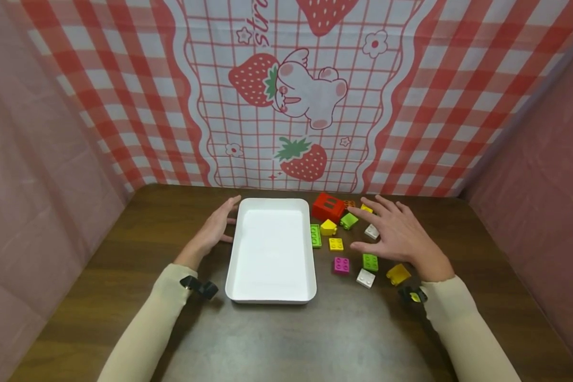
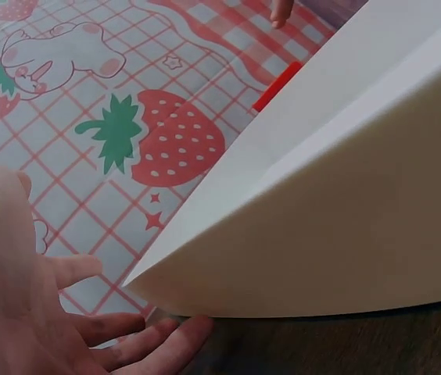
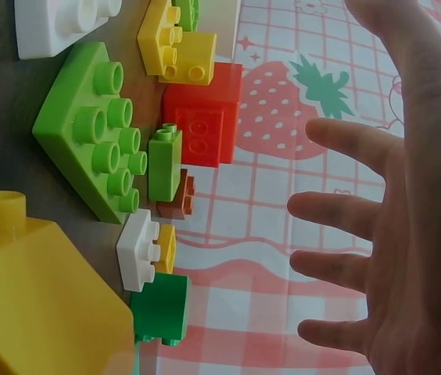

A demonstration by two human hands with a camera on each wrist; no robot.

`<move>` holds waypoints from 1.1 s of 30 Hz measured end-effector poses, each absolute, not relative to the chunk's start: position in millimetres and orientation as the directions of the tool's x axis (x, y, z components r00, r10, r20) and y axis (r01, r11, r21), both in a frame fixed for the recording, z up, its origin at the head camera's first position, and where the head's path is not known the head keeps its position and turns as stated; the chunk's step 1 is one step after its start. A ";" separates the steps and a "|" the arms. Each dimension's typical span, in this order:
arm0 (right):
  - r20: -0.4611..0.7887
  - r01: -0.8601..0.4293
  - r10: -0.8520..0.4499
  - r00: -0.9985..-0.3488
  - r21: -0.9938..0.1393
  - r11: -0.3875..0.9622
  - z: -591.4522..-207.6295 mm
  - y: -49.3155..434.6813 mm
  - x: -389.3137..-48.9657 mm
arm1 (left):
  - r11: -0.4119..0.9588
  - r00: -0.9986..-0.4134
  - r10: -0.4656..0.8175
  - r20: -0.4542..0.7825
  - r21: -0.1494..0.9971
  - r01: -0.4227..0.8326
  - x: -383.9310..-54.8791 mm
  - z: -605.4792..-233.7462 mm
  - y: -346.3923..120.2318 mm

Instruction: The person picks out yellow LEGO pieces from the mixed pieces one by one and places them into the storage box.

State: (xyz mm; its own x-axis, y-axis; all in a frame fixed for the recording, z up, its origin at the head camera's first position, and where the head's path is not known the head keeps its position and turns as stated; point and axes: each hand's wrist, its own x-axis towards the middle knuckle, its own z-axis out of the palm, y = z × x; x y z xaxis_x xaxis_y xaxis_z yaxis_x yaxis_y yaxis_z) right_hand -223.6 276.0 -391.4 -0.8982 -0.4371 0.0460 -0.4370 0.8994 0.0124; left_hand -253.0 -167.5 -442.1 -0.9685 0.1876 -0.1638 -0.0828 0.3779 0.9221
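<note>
My left hand is at the left side of a white rectangular tray, its fingers extended by the tray's outer wall. Whether the fingertips touch that wall I cannot tell. Over the toy building bricks to the tray's right, my right hand is held with fingers spread and nothing in its grasp. Below and around it lie a white brick, a green brick and a yellow brick. The right wrist view also shows a dark green brick, which the hand hides in the head view.
Close to the tray's right wall are a red brick, a flat green brick and a yellow slanted brick. Nearer me lie a magenta brick and another white brick. A strawberry-print cloth hangs behind the wooden table.
</note>
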 end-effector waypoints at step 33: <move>0.040 -0.444 -0.444 -0.895 0.008 0.896 -391.2 276.8 -223.2 | 0.413 -0.964 0.188 -0.189 0.906 -0.097 -258.7 -453.6 -173.7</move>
State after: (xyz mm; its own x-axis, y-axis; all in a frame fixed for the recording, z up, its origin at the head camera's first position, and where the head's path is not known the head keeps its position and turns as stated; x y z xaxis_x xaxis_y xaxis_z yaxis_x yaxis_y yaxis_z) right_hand -223.2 276.8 -391.2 -0.8950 -0.4442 0.0402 -0.4443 0.8959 0.0080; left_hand -258.7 -173.7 -453.6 -0.9640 0.1876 -0.1886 -0.0968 0.4131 0.9055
